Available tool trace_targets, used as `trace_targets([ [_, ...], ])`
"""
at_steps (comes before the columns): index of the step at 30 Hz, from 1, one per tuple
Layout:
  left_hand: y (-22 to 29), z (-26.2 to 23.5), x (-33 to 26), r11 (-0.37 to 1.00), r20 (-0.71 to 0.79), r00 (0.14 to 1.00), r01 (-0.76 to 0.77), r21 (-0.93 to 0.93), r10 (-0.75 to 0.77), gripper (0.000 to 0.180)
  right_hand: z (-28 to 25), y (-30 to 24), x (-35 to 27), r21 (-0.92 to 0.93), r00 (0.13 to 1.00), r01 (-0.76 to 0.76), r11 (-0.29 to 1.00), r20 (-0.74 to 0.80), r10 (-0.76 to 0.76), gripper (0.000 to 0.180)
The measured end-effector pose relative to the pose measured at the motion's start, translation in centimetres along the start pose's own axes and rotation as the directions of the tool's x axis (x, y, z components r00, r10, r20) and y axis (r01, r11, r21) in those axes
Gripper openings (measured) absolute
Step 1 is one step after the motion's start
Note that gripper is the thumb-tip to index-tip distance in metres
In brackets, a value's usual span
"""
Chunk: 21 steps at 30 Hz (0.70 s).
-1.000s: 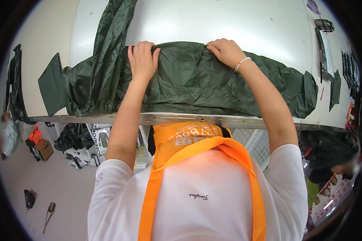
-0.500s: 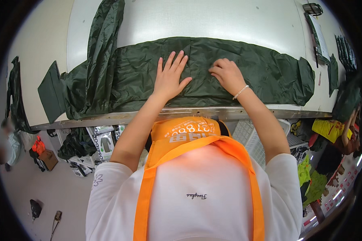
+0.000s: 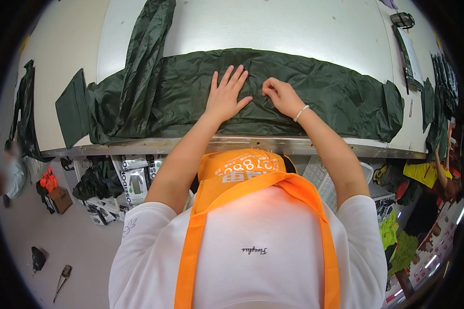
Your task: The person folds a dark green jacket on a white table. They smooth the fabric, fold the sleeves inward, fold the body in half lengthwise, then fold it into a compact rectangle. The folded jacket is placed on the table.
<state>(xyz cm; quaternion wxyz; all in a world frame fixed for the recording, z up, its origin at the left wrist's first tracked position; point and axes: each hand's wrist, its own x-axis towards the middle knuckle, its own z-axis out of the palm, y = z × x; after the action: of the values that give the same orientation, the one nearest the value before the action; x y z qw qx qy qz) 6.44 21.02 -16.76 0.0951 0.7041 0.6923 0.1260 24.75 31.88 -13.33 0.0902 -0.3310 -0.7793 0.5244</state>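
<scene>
Table: grey worktable (image 3: 294,31), I see dark green garment (image 3: 314,87) folded in long band near its front edge.
Left hand (image 3: 226,98): flat, fingers spread, pressing the fabric.
Right hand (image 3: 281,95): fingers curled, pinching a fold.
Risk: slippery cloth may spring open if pressure lifts.
Change: both hands now closer together than half second ago.

The right hand (image 3: 281,96) curls, hiding its fingertips against the dark green fabric (image 3: 314,87).
</scene>
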Motion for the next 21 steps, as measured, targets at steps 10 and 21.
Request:
trace_targets([
  [10, -0.1, 0.4, 0.0, 1.000, -0.021, 1.000, -0.007, 0.013, 0.007, 0.072, -3.7, -1.1, -3.9, -0.320, 0.987, -0.100, 0.942, 0.084, 0.133, 0.007],
  [21, -1.0, -4.3, -1.5, 0.891, -0.139, 0.990, -0.055, -0.451, -0.009, 0.059, -4.0, -9.5, -4.5, -0.402, 0.854, 0.023, 0.916, 0.483, 0.190, 0.032],
])
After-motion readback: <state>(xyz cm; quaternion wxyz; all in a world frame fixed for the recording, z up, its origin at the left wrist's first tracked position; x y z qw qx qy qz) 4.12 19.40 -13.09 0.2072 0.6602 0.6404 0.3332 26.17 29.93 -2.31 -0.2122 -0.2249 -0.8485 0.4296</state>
